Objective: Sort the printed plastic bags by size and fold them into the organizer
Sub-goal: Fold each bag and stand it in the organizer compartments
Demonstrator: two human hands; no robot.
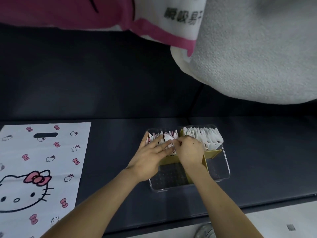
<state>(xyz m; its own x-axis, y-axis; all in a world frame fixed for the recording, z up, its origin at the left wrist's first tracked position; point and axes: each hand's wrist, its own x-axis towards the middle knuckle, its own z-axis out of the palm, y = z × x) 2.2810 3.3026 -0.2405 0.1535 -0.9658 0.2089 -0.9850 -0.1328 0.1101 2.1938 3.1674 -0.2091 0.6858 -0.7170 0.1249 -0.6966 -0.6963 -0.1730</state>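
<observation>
Filing step in hand, by the look of it: tucking a folded bag (176, 143) into the far-left compartment of the clear organizer (226, 169), set on the dark counter (111, 152).

Holds back the printed row (169, 134) standing in that compartment with the left grip (149, 158), fingers straight and laid flat across the tops. Open, then, and pressing rather than clasping.

Pinches with the right grip (190, 152), fingers curled at the right end of the same row, just beside the tan divider (212, 152). Probably closed on the edge of that one folded bag, though too blurred and too hidden behind the knuckles to say how deep in the slot.

Beyond the divider, a white row (205, 136) packed upright in the far-right compartment, touching neither grip. No bags visible in the two near compartments.

Next move calls for:
- sliding the pinched bag down upright between row and divider;
- keeping the left pressure on so the stack does not spring open;
- letting go only once wedged.

After that, likely a reach far left for the large flat bag (42, 160). Lies spread and unfolded on the counter, well apart from both grips. Needs folding, and probably a compartment of its own by size.
</observation>
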